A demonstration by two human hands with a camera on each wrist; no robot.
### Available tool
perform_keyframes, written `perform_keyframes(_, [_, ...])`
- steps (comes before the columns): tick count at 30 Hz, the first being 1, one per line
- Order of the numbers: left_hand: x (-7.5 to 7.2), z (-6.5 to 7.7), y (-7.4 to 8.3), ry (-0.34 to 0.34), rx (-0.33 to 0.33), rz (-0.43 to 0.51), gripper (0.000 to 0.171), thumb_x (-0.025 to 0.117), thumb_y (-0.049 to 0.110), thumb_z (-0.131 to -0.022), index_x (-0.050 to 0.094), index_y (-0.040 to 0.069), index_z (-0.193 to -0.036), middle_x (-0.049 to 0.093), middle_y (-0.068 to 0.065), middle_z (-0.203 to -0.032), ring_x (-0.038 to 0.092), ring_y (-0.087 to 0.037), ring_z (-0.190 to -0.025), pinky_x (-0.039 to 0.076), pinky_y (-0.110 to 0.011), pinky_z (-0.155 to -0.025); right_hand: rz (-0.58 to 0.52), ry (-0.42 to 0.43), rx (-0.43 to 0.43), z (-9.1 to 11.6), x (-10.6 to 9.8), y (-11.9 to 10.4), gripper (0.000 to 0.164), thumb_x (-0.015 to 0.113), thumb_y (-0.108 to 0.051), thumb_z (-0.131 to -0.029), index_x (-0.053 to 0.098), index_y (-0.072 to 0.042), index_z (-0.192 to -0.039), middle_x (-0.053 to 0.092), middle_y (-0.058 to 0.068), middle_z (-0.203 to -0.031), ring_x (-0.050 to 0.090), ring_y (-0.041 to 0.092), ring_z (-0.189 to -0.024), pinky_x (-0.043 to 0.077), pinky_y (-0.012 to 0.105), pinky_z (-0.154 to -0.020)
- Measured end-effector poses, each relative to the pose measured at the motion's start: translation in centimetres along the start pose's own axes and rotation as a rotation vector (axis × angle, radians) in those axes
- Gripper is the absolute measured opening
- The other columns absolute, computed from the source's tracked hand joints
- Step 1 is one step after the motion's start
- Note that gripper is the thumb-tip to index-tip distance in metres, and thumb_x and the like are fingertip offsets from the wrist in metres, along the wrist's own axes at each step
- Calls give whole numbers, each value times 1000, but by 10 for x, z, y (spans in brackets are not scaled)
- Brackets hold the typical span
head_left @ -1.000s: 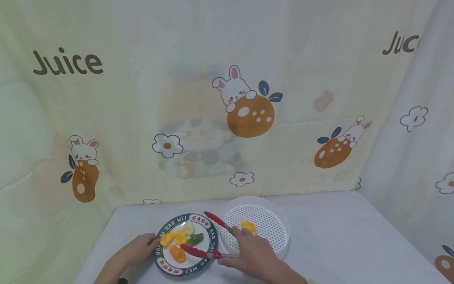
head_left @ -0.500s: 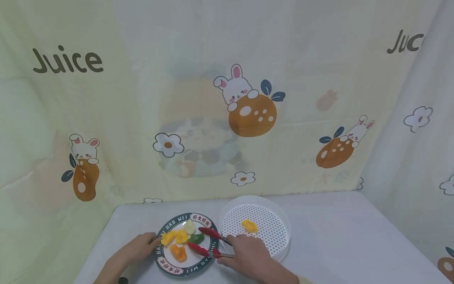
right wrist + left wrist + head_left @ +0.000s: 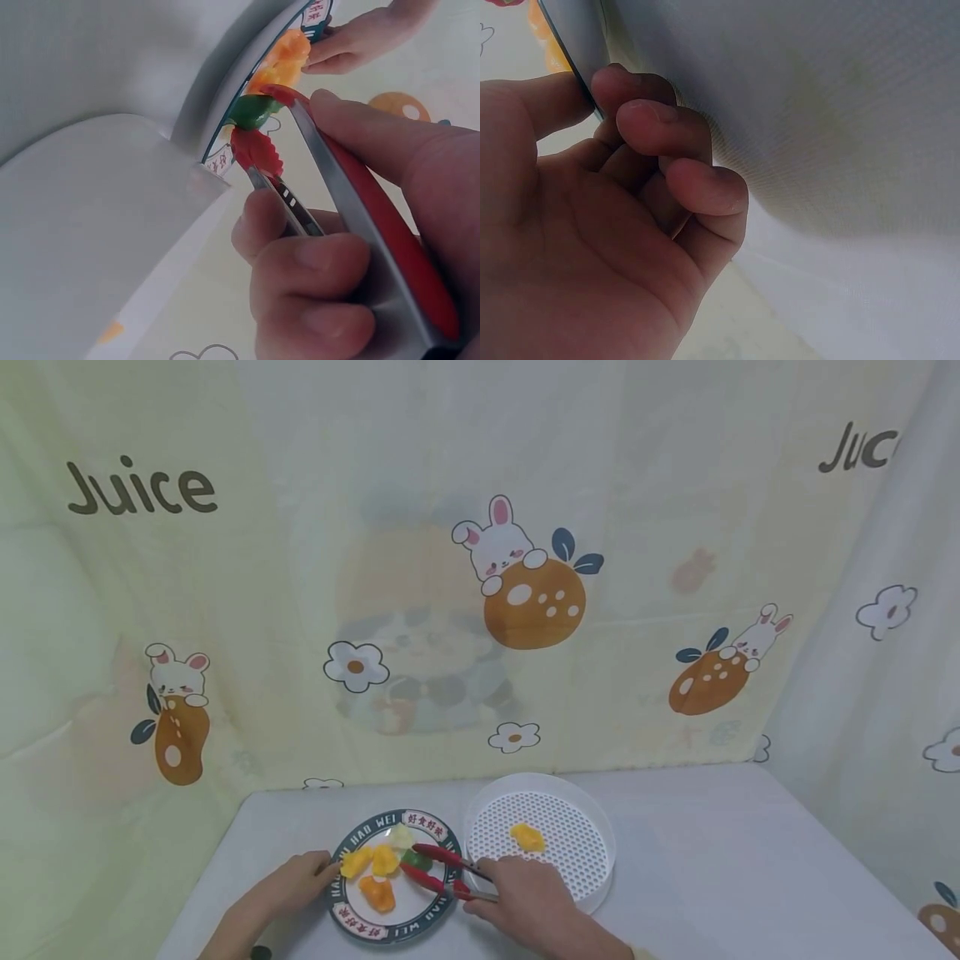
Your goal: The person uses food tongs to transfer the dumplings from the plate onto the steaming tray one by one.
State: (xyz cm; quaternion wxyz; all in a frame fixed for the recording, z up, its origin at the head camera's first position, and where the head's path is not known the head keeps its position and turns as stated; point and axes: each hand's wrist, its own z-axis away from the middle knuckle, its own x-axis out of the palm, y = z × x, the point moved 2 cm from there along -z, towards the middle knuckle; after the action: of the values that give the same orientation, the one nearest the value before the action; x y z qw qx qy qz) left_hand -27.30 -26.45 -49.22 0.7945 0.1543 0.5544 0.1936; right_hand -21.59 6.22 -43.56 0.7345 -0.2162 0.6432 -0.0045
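My left hand point(image 3: 303, 881) pinches the left rim of a round plate point(image 3: 395, 933) between thumb and curled fingers. The plate has a dark lettered border and carries several dumpling-shaped pieces: orange point(image 3: 377, 893), yellow point(image 3: 386, 860) and pale point(image 3: 401, 837). In my right hand point(image 3: 528, 893) I grip red-tipped metal tongs point(image 3: 360, 202). Their tips reach over the plate's right side, one on each side of a green dumpling-shaped piece point(image 3: 252, 111). In the head view the tongs partly cover that piece; whether both tips touch it I cannot tell.
Right of the plate stands a round white steamer tray point(image 3: 606, 860) with a perforated bottom and a raised wall. A yellow piece point(image 3: 527, 837) lies in it. The white-covered table point(image 3: 712, 860) extends to the right, and a printed curtain point(image 3: 420, 568) hangs behind.
The tongs have moved left and closed in from wide apart to around the green piece. My left hand has stayed at the plate's rim.
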Motion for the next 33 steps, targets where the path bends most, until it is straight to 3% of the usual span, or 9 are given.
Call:
perform_keyframes(10, [1, 0, 1, -3, -7, 2, 31, 53, 32, -103, 65, 3, -108, 60, -3, -82, 55, -17, -78, 52, -35, -71, 42, 10, 4, 3, -4, -1, 49, 76, -53, -83, 70, -19, -119, 48, -6, -63, 45, 10, -58, 32, 25, -52])
perform_keyframes(33, [2, -2, -2, 4, -1, 18, 28, 53, 30, -103, 65, 4, -105, 59, -4, -80, 54, -17, -76, 50, -33, -69, -28, 75, 36, 12, -25, 4, 60, 75, -61, -80, 69, -24, -127, 61, -12, -80, 50, 8, -69, 37, 27, -55])
